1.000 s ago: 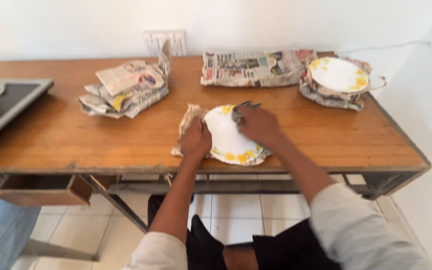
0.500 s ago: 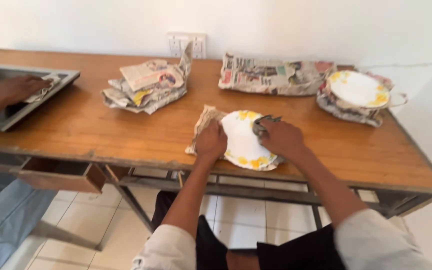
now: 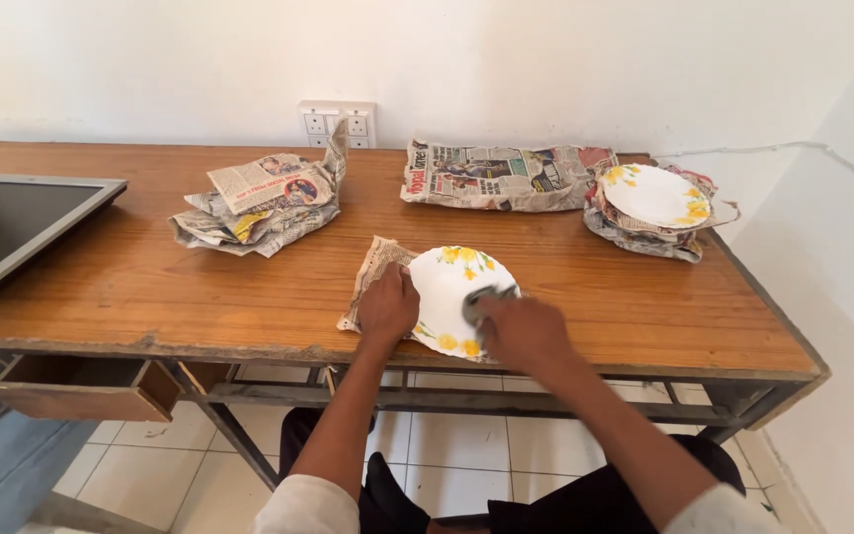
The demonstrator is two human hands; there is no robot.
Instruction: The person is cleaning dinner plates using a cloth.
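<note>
- A white plate (image 3: pixel 452 287) with yellow flowers lies on a newspaper sheet (image 3: pixel 376 269) near the table's (image 3: pixel 150 287) front edge.
- The left hand (image 3: pixel 387 307) presses flat on the plate's left rim.
- The right hand (image 3: pixel 518 331) pinches a grey cloth (image 3: pixel 481 297) against the plate.
- Crumpled newspaper bundle (image 3: pixel 259 203), flat newspaper parcel (image 3: pixel 496 176) toward the back edge; second plate (image 3: pixel 654 195) at the back right corner.

Glossy white plate (image 3: pixel 452 287), crumpled newspaper (image 3: pixel 376 272), worn wooden table (image 3: pixel 200 287).

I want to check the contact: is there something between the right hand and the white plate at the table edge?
Yes. The right hand holds a small grey cloth pressed on the white plate. The left hand rests directly on the plate's left rim.
</note>
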